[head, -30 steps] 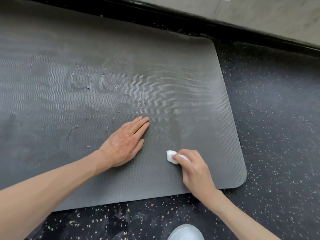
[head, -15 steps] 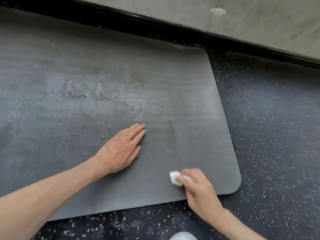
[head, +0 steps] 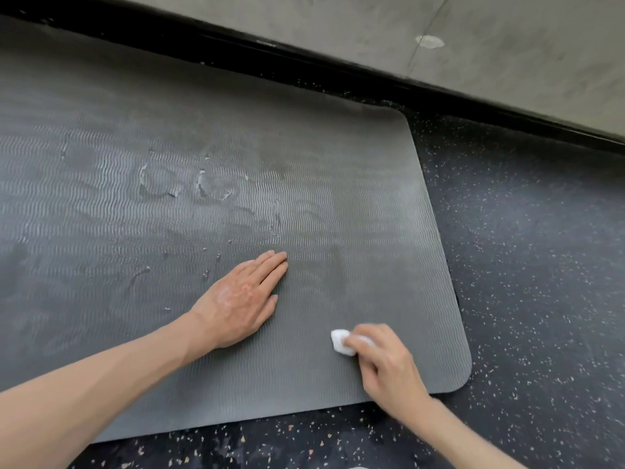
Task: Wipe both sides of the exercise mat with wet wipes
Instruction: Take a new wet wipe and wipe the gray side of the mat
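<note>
A grey ribbed exercise mat (head: 338,170) lies flat on the floor and fills most of the view, with wet streaks and marks near its middle. My left hand (head: 241,297) rests palm down on the mat, fingers together and flat. My right hand (head: 385,362) pinches a small bunched white wet wipe (head: 341,340) and presses it onto the mat close to the near right corner.
Dark speckled rubber floor (head: 534,265) surrounds the mat on the right and near sides. A black baseboard (head: 338,67) runs along the far edge below a grey concrete wall (head: 507,62).
My right hand has dragged the wipe down the mat toward its near edge. My left hand has stayed flat in the same spot on the mat.
</note>
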Action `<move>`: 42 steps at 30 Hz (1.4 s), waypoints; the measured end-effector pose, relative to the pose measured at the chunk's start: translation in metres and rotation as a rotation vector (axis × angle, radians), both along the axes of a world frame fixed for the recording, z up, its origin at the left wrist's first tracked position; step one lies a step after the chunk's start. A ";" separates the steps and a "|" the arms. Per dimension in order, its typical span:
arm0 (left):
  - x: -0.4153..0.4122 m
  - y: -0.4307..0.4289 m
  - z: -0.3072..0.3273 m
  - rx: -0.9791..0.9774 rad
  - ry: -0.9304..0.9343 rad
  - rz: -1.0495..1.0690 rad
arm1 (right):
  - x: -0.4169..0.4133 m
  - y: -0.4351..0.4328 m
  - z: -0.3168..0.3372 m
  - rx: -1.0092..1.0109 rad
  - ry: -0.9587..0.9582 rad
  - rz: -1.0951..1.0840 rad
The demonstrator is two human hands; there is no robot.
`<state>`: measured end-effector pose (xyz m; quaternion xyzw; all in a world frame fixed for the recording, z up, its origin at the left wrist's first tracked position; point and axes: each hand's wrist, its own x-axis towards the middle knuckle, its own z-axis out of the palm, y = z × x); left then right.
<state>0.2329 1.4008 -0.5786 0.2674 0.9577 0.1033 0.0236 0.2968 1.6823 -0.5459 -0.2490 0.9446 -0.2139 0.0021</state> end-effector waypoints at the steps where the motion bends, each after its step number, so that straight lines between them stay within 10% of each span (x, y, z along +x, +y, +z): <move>1: 0.000 0.001 0.000 -0.006 0.007 -0.002 | -0.016 -0.001 -0.001 0.025 0.006 -0.034; 17: -0.010 0.001 0.008 -0.019 0.030 -0.016 | -0.100 -0.044 -0.005 0.023 0.089 -0.349; 23: -0.023 -0.001 0.008 0.053 0.065 0.008 | -0.051 -0.033 0.001 0.068 0.008 -0.056; 42: -0.154 0.028 0.013 0.149 0.080 0.182 | -0.131 -0.040 -0.006 0.132 0.128 -0.079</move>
